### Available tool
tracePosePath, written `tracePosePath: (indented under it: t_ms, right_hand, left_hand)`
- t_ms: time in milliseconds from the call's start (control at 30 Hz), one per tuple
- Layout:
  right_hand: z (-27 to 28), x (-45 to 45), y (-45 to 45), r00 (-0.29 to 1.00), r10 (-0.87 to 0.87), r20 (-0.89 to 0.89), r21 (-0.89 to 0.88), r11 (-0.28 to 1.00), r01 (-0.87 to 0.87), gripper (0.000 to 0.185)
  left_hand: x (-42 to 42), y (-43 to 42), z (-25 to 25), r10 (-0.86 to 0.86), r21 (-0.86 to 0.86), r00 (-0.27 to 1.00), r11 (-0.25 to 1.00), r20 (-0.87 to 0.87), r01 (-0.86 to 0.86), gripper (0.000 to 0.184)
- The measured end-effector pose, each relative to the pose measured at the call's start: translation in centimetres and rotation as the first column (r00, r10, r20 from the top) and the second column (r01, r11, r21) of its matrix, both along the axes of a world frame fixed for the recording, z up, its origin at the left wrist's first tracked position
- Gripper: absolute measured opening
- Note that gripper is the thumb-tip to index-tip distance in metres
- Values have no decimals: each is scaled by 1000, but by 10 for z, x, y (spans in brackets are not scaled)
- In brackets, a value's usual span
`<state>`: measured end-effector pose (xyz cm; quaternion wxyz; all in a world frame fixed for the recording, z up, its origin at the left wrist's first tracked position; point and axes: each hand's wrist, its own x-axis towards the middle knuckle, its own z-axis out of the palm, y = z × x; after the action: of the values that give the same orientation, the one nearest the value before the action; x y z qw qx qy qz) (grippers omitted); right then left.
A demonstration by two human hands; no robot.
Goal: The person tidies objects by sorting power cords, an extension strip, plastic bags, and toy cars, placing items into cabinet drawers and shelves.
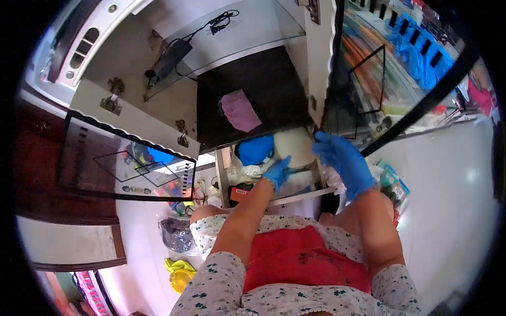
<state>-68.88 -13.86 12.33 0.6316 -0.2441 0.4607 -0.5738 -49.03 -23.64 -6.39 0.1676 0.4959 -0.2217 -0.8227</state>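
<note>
A pale cream, smooth-sided, block-like pack (294, 145) sits in the back right part of the open, pale-edged wooden drawer (301, 197); it seems light, slightly yielding and perhaps slippery to gloves, so its near edge or opposite sides should give the best hold. The blue-gloved left hand (278, 174) is inside the drawer, just in front of the pack, fingers partly spread; blur hides whether it pinches anything. A bright blue, rounded bundle (256, 150) lies in the drawer's back left. Above the drawer's right edge, the blue-gloved right hand (345, 163) hangs with fingers loosely extended, nothing visibly gripped. Behind the drawer, a crumpled mauve cloth (241, 111) rests on a flat black shelf (279, 89).
</note>
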Motion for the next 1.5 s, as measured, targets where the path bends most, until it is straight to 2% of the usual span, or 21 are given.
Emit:
tracePosePath:
  t_ms: [100,167,300,367,500,633,667,733,767,833,867,933,967,1033,1067,1167,1300,1333,1400,1433,1500]
  right_hand:
    - [1,-1,-2,999,-18,38,-28,999,19,41]
    - [-1,0,-5,996,-28,79,-24,999,30,41]
    - [9,10,-11,992,16,125,-5,1000,-15,41]
    - [10,12,-11,992,22,122,25,999,-26,41]
    - [6,12,-13,1000,9,23,16,1000,-9,40]
    - [-2,14,-12,999,5,42,-26,1000,-4,38]
    - [1,16,-13,998,14,54,-55,998,-11,38]
    - [5,20,-12,982,63,-179,-10,998,-66,41]
    - [-1,21,-13,997,24,77,57,998,-29,40]
    - [7,27,-11,998,37,56,26,999,-39,40]
    - [10,29,-10,999,41,28,17,999,-42,40]
    - [4,30,-13,995,49,82,-20,999,-47,38]
    - [6,31,-12,997,46,61,-4,999,-45,38]
    - [9,32,-13,998,41,38,6,999,-41,37]
    - [10,33,-14,999,44,17,42,998,-45,36]
    - [7,34,-18,999,42,32,63,997,-44,36]
    - [10,36,-17,996,63,66,41,997,-66,36]
    - [11,38,-16,996,62,70,33,997,-65,36]
    - [11,41,-16,999,47,10,22,999,-47,36]
    - [7,41,-18,999,50,6,14,999,-50,36]
    - [-8,41,-23,997,75,15,33,997,-76,36]
  left_hand:
    - [-6,-34,-66,-40,-25,999,999,14,40,34]
    - [-13,-32,-20,-14,-15,1000,1000,4,14,33]
    - [-19,-54,-61,102,-103,994,990,47,-97,29]
    - [-22,-66,-87,171,-69,960,985,223,-160,21]
    - [-27,-53,-85,193,-138,912,979,363,-153,24]
    - [-20,-27,-49,136,-203,958,976,253,-85,27]
    - [-15,-21,-28,93,-229,977,972,192,-47,28]
    - [1,-16,24,-93,-325,995,941,27,97,29]
    - [13,-17,55,-257,-413,964,886,-64,208,30]
    - [35,-37,139,-617,-719,769,609,-166,334,29]
    - [38,-46,187,-551,-691,734,347,397,634,26]
    - [61,-83,239,-220,-751,954,589,205,298,24]
    - [68,-105,272,168,-873,878,-129,447,470,24]
    - [75,-150,309,444,-967,894,-202,51,155,25]
    - [94,-195,319,480,-889,870,-343,112,304,33]
    - [112,-243,334,727,-769,608,-176,320,615,65]
    - [114,-252,335,658,-362,102,272,746,892,79]
    - [118,-256,328,663,-359,99,268,742,894,79]
    - [128,-253,311,513,-647,500,150,697,748,73]
    - [123,-219,322,502,-726,611,50,612,686,64]
    - [121,-167,331,524,-789,677,-16,517,615,62]
